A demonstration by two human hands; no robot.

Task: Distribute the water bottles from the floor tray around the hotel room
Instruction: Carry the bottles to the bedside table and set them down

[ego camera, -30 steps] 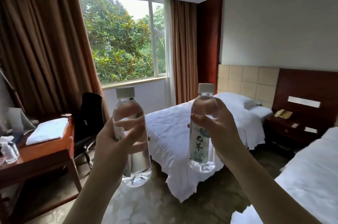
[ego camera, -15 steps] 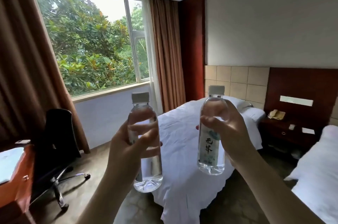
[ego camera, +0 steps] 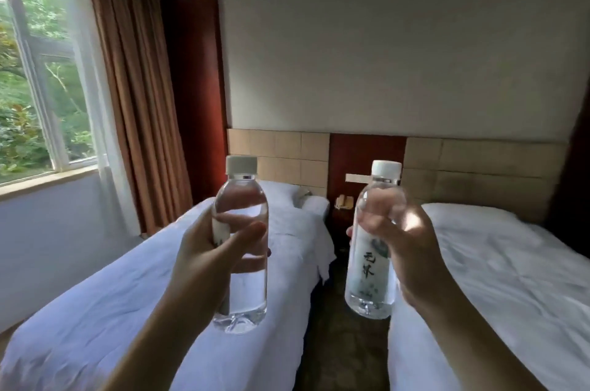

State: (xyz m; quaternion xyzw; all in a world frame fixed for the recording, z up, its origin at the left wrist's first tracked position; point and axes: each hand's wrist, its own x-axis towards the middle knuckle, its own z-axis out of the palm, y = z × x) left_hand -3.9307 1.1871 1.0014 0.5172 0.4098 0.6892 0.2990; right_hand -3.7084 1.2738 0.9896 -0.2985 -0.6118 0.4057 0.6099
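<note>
At centre left, the left hand [ego camera: 210, 250] grips an upright left bottle [ego camera: 241, 250] over the left bed [ego camera: 111, 311]. A dark floor aisle [ego camera: 344, 342] runs between bed edges. The right hand [ego camera: 405, 250] grips the labelled right bottle [ego camera: 370, 263] beside the right bed [ego camera: 510, 279].

Two beds are lying side by side under white sheets, the left bed [ego camera: 111, 295] nearer the window [ego camera: 35, 78], the right bed [ego camera: 498, 279] across a dark floor strip [ego camera: 344, 342]; brown curtains [ego camera: 137, 103] are hanging beside the glass; a telephone [ego camera: 344, 201] is sitting between padded tan headboards [ego camera: 472, 170].
</note>
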